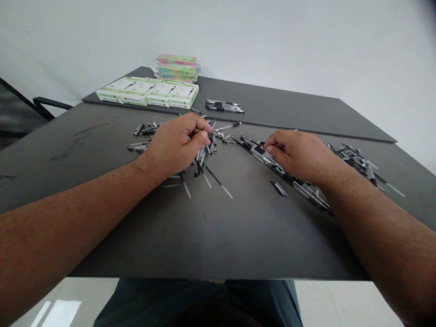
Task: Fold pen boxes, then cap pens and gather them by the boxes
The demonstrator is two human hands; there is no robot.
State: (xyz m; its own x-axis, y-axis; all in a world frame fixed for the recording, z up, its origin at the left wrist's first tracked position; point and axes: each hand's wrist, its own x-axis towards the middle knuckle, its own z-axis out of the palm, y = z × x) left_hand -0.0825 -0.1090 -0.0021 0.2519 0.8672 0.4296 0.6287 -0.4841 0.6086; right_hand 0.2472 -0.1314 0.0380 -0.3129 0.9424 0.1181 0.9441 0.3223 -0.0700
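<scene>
My left hand point(180, 143) hovers over a loose heap of pen parts point(204, 156), its fingers pinched together near a small clear and dark piece; what they hold is too small to name. My right hand point(296, 152) has its fingers closed at a long row of clear and black pens point(275, 168), which slants down to the right beneath it. Whatever lies between those fingertips is hidden. Two short black and clear parts point(279, 188) lie just left of the row. To the right of my right hand is another pile of pen parts point(354, 159).
Green and white boxes point(153, 93) stand side by side at the back left, with a stack of colourful boxes point(177, 68) behind. A small bundle of pens point(224, 106) lies on the raised rear panel point(289, 102). A chair arm point(52, 103) shows at far left.
</scene>
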